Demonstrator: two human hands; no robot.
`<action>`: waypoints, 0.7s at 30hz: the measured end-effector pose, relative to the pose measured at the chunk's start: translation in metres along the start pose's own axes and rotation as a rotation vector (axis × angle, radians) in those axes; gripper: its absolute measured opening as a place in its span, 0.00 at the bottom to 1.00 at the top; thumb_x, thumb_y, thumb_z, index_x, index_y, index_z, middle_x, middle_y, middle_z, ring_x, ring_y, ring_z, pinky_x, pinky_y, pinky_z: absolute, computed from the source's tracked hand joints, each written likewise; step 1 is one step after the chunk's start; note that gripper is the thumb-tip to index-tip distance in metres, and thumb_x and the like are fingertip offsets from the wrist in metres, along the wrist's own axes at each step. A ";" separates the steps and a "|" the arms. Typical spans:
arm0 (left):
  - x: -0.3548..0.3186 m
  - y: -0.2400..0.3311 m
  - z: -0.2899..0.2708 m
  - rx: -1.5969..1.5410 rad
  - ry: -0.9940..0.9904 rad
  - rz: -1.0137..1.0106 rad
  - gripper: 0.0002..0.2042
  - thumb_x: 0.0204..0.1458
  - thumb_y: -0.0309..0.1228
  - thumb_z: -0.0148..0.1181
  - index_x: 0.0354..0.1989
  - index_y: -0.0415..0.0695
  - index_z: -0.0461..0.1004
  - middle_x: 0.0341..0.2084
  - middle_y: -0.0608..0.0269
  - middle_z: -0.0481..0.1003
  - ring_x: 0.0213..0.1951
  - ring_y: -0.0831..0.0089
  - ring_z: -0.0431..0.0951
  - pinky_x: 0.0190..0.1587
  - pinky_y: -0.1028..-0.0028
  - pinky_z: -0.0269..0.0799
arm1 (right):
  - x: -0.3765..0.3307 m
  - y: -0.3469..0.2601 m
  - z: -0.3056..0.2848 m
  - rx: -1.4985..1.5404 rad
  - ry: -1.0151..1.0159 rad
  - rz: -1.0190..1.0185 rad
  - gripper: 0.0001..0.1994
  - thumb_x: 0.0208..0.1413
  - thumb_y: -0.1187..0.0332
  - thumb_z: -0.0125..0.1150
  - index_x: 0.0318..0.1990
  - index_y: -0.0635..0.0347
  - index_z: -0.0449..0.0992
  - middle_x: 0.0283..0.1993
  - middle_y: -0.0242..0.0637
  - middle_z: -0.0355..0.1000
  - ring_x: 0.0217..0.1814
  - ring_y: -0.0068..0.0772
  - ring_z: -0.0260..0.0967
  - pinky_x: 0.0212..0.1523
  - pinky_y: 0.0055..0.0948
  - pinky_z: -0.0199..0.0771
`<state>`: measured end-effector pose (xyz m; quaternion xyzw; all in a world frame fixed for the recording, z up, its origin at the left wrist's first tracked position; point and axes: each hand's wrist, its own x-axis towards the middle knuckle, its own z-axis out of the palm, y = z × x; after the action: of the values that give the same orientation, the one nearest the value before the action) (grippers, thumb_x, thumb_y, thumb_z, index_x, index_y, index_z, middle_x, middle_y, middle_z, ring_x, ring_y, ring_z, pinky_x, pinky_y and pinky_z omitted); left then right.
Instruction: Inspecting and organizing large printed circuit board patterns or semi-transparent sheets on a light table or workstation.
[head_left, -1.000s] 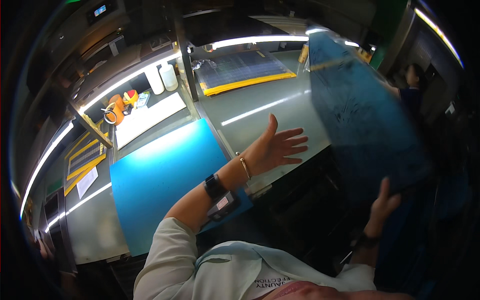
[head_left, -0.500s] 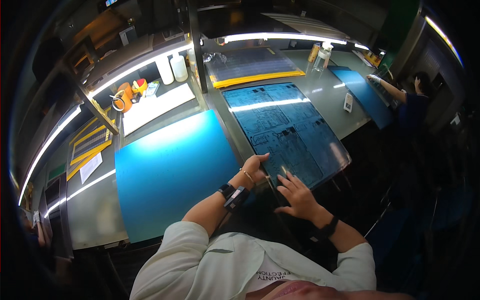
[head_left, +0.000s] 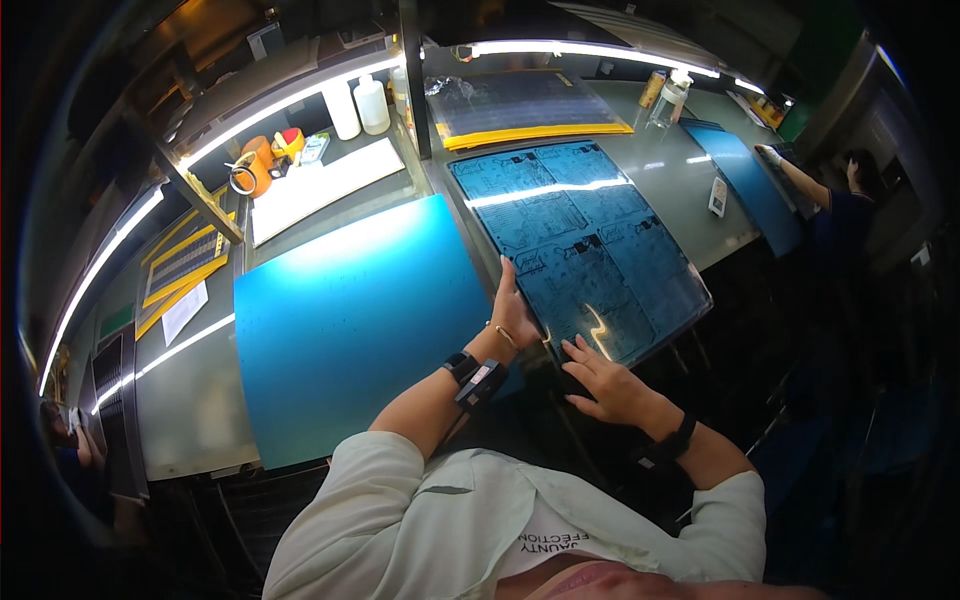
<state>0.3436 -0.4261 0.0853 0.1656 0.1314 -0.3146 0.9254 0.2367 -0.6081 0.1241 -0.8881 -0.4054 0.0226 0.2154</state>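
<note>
The left hand (head_left: 513,312) lies flat and open against the left edge of a large printed blue plate (head_left: 580,245), fingers stretched along it, gripping nothing. The right hand (head_left: 606,380) is also open, fingertips spread on the plate's near corner, where that corner juts past the front edge of the grey workbench (head_left: 660,180). Just left of the printed plate lies a plain blue plate (head_left: 355,320), its edge close beside it. Beyond the printed plate, a yellow-edged sheet (head_left: 530,105) and two white bottles (head_left: 357,105) sit toward the back. With only open palms steadying it, the overhanging plate could probably slide or tip off the bench, or scrape the plain plate beside it.
</note>
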 end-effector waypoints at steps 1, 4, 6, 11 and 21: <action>0.002 0.000 -0.002 -0.014 -0.009 -0.006 0.45 0.43 0.72 0.38 0.56 0.44 0.64 0.58 0.54 0.61 0.60 0.55 0.56 0.61 0.48 0.45 | -0.001 0.002 0.000 0.017 0.009 0.013 0.19 0.46 0.68 0.62 0.44 0.68 0.66 0.59 0.59 0.59 0.63 0.61 0.53 0.60 0.41 0.60; 0.004 0.001 -0.006 -0.030 -0.051 -0.014 0.46 0.41 0.73 0.37 0.56 0.44 0.65 0.57 0.54 0.62 0.60 0.55 0.58 0.61 0.48 0.44 | 0.000 0.005 0.000 -0.025 0.092 -0.024 0.15 0.46 0.70 0.61 0.40 0.67 0.68 0.53 0.56 0.64 0.57 0.55 0.61 0.53 0.38 0.67; 0.004 -0.001 -0.005 -0.031 -0.087 -0.023 0.47 0.41 0.74 0.37 0.56 0.44 0.65 0.57 0.54 0.63 0.59 0.55 0.58 0.61 0.48 0.44 | -0.003 0.009 -0.001 -0.089 0.168 -0.067 0.12 0.46 0.71 0.60 0.37 0.66 0.69 0.46 0.54 0.69 0.51 0.52 0.68 0.47 0.37 0.72; 0.015 0.010 -0.021 0.088 -0.046 -0.033 0.40 0.49 0.65 0.43 0.56 0.39 0.61 0.53 0.49 0.65 0.53 0.58 0.66 0.55 0.57 0.63 | 0.008 0.045 -0.114 -0.581 0.576 0.267 0.04 0.48 0.71 0.55 0.25 0.58 0.70 0.22 0.40 0.68 0.22 0.43 0.68 0.22 0.34 0.66; 0.025 0.022 -0.001 2.254 0.360 0.618 0.09 0.49 0.32 0.53 0.32 0.39 0.72 0.31 0.50 0.73 0.35 0.54 0.75 0.38 0.64 0.71 | 0.067 0.060 -0.170 -0.752 0.582 0.136 0.03 0.52 0.71 0.54 0.29 0.58 0.71 0.29 0.38 0.74 0.32 0.39 0.74 0.30 0.32 0.73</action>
<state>0.3765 -0.4234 0.0807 0.9551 -0.1376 0.0122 0.2620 0.3614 -0.6558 0.2631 -0.8985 -0.2491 -0.3609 -0.0183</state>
